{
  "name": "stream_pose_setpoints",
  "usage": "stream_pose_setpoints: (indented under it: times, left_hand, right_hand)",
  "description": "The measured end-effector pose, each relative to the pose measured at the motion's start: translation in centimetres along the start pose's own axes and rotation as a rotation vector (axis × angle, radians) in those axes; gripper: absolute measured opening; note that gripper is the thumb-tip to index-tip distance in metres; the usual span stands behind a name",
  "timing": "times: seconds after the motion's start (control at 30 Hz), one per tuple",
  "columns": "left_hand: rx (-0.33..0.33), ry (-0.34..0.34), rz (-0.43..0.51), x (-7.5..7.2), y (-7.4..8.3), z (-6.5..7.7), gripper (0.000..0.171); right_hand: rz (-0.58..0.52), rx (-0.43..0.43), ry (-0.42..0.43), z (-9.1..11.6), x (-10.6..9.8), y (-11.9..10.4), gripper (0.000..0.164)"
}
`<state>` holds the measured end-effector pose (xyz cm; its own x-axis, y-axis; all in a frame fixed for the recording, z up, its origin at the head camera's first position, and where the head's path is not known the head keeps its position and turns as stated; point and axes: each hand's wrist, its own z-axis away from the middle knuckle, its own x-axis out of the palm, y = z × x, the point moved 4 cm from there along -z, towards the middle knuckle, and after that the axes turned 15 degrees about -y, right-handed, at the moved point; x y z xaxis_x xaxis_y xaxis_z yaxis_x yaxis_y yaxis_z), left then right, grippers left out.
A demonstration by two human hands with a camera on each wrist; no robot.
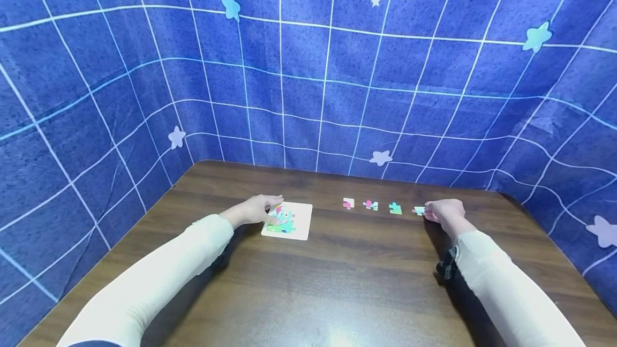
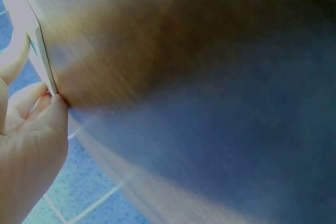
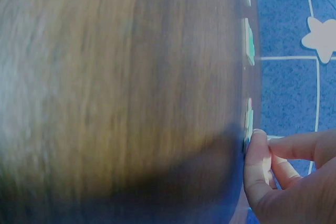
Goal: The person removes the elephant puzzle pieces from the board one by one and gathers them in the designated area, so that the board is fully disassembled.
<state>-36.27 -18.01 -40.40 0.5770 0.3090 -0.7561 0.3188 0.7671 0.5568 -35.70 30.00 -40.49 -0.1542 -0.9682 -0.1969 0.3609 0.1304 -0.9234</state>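
A square white puzzle board (image 1: 302,221) with a partly assembled colourful picture lies on the left of the table. My left hand (image 1: 254,210) holds its left edge, with the thumb over the picture. In the left wrist view, the fingers of that hand (image 2: 34,145) meet the rim of the board (image 2: 45,59). Far to the right, my right hand (image 1: 445,212) pinches the end of the rightmost jigsaw piece (image 1: 418,210). The right wrist view has the thumb and forefinger of this hand (image 3: 283,166) at the tip of that piece (image 3: 249,121).
Between the hands lie a pink-and-white piece (image 1: 348,203), a pink-and-teal piece (image 1: 370,205) and a green piece (image 1: 395,208), spaced in a row. Beneath everything is a brown wooden table (image 1: 328,283). A blue gridded curtain (image 1: 308,79) hangs behind its far edge.
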Motion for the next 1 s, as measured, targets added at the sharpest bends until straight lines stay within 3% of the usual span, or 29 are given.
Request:
stream_pose_setpoints:
  times: [0.37, 0.5, 0.63, 1.0]
  left_hand:
    - [-0.001, 0.0, -0.024, 0.0, 0.1, 0.2, 0.074]
    - [0.001, 0.001, -0.032, 0.0, 0.2, 0.2, 0.074]
    - [-0.005, -0.009, -0.017, 0.1, 0.3, 0.1, 0.075]
    - [-0.013, -0.024, -0.012, 0.0, -0.3, -0.1, 0.074]
  right_hand:
    - [-0.074, -0.037, -0.066, 0.5, 1.8, -1.0, 0.009]
    - [-0.075, -0.057, -0.081, 0.5, 2.9, -1.3, 0.029]
    - [-0.067, -0.063, -0.094, 0.4, 4.4, -1.6, 0.04]
    - [-0.13, -0.1, -0.154, 0.3, 9.2, -3.8, 0.036]
